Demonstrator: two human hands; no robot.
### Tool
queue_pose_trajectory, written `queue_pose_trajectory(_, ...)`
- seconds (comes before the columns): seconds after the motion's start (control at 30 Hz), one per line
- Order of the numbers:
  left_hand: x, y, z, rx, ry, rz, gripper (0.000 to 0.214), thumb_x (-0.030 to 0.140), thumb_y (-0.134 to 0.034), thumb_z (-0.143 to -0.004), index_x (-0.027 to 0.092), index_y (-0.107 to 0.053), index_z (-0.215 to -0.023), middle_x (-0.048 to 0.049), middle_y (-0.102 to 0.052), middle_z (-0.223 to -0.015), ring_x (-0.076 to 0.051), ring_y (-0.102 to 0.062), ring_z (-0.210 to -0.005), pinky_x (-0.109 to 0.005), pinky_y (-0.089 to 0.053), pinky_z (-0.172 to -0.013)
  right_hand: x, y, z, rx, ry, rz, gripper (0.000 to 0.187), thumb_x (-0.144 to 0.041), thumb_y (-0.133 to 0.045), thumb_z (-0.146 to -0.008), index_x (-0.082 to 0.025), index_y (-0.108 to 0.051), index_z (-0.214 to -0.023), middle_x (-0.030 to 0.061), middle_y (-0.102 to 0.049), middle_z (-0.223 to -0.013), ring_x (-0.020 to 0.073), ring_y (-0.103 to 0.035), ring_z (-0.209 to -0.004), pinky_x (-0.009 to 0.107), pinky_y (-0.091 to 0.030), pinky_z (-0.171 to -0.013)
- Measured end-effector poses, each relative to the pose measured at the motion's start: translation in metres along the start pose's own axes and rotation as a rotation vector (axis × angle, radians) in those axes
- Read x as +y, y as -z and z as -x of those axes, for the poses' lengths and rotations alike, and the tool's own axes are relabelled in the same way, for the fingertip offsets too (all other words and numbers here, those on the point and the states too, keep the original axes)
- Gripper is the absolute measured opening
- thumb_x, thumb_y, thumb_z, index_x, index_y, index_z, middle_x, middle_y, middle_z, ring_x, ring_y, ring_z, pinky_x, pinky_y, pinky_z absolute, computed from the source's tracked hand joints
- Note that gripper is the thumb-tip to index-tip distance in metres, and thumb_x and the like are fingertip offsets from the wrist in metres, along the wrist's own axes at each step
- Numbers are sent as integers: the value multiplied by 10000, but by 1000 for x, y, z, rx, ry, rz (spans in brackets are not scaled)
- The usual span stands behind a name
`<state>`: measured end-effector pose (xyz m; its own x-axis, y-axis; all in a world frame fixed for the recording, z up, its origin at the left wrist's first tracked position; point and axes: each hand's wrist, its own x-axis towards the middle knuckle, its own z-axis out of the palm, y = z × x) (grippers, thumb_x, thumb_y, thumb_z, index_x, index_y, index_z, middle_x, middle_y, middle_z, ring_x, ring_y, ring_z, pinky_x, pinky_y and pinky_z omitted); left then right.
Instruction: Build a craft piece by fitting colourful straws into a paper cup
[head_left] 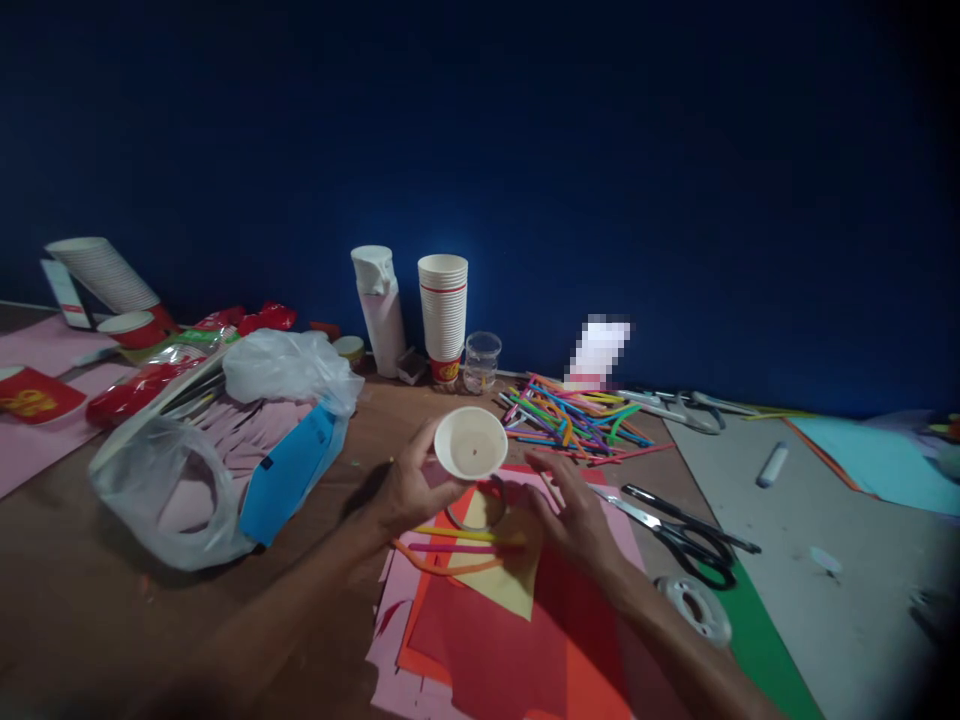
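My left hand [416, 475] is closed around a white paper cup [471, 442]. The cup tilts so that its open mouth faces me, and a small dark spot shows at its bottom. Apart from the cup, to its right, my right hand [570, 510] has its fingers spread, with nothing clearly in them. Below the cup lies a round ring-shaped thing [480, 525], partly hidden, on a piece of yellow paper [517, 590]. Yellow, pink and orange bendy strips [457, 549] rest across that paper. Underneath is a stack of red paper [487, 640] with pink sheets [386, 640].
Black-handled scissors [697, 550] and a white tape roll [694, 610] lie at right. A heap of coloured strips [570, 415], stacked paper cups [442, 310] and a clear cup [482, 360] stand behind. A plastic bag [172, 500] of paper pieces is at left.
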<state>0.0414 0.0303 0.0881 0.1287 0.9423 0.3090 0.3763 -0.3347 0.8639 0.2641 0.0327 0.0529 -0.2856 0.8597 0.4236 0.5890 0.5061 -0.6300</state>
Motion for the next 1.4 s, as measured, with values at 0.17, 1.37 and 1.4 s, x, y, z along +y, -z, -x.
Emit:
queue_pose_trajectory(0.17,-15,15,-12,85,91,31,676,285,-682,-656,167,-411,-1264,-72,-602,-1130,-225,-566,-1026,-330,-473,-866,1,0,-5,-200,1,103,213,-206,-450,-819,-211,-661,-836,43,-646,-772,172,-569,-713,273,-399,-641)
queue_pose_trajectory(1.37,-52,14,-10,167,70,57,596,312,-628,-693,154,-431,-1233,-101,-573,-1171,-237,-552,-1047,-350,-465,-859,-32,-6,29,-507,447,666,63,-186,-597,-765,-174,-550,-725,24,-599,-672,167,-494,-595,312,-209,-558)
queue_pose_trajectory(1.4,-52,13,-10,164,70,54,595,315,-627,-694,157,-432,-1233,-99,-575,-1170,-237,-553,-1046,-352,-462,-864,-32,-6,29,-506,438,661,73,-199,-593,-771,-175,-548,-719,23,-598,-668,164,-494,-591,311,-206,-556)
